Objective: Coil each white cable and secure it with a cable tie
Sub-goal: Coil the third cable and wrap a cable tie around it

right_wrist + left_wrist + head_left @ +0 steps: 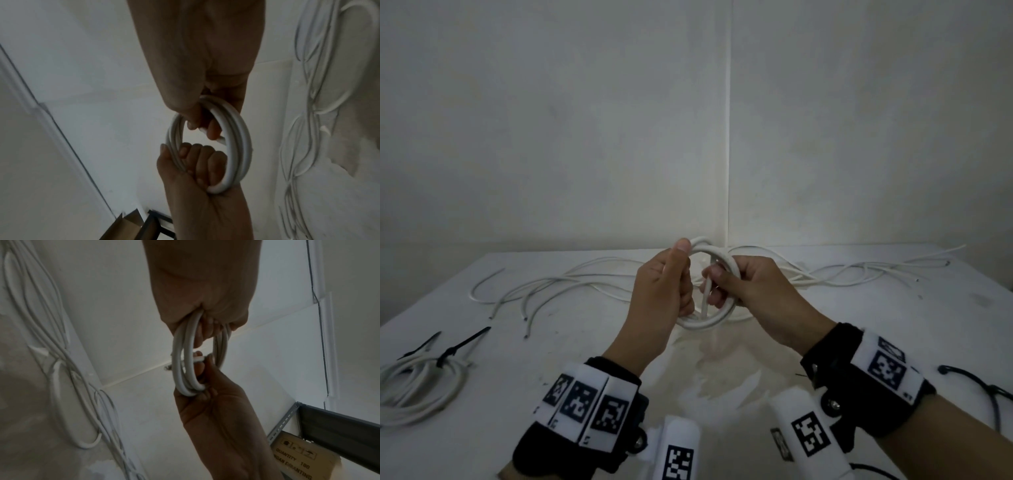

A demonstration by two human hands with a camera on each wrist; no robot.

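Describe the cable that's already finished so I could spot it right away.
Start at the white table and go to its near left edge, away from both hands. There lies a coiled cable, cinched by a black tie. The other cables sprawl loose at the back, and the coil in the hands has no tie.

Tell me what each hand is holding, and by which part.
Both hold one white cable coil. The left hand grips the coil's left side, thumb at the top. The right hand holds its right side, fingers pinching the cable's free end.
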